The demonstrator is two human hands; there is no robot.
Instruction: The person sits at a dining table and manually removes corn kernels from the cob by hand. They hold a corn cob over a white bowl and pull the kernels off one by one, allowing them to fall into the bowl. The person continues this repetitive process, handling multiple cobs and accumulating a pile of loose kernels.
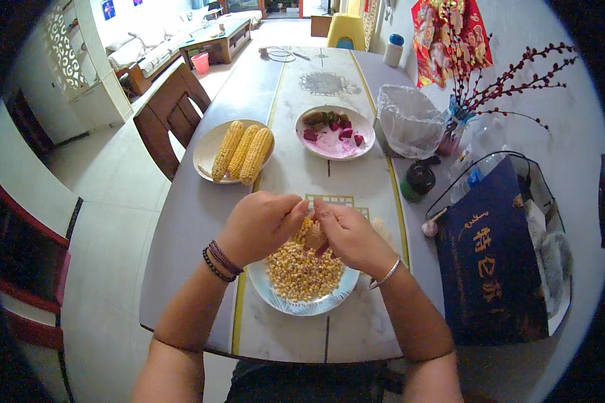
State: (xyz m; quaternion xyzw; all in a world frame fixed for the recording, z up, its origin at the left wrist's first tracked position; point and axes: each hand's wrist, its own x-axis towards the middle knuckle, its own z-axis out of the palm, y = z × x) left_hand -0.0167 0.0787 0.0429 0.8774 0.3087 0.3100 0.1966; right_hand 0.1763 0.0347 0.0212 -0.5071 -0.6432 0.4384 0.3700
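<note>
Both of my hands are closed round a partly stripped corn cob (pixel 312 232), held above a plate near the table's front. My left hand (pixel 262 225) grips its left side, the thumb pressed toward the kernels. On the other side my right hand (pixel 353 235) has its thumb bent over the cob. Loose yellow kernels (pixel 302 274) heap up on the pale blue plate (pixel 265 295) right below. Farther left, a white bowl (pixel 204 149) holds three whole corn cobs (pixel 238 153). Something pale, perhaps a bare cob (pixel 382 230), lies partly hidden behind my right hand.
A white plate with dark red fruit pieces (pixel 364 124) sits farther back. Along the right stand a plastic-lined bin (pixel 410 121), a dark green jar (pixel 420 180), a vase with red-berry branches (pixel 454 127) and a dark blue paper bag (pixel 487 262). A wooden chair (pixel 168 111) adjoins the left edge.
</note>
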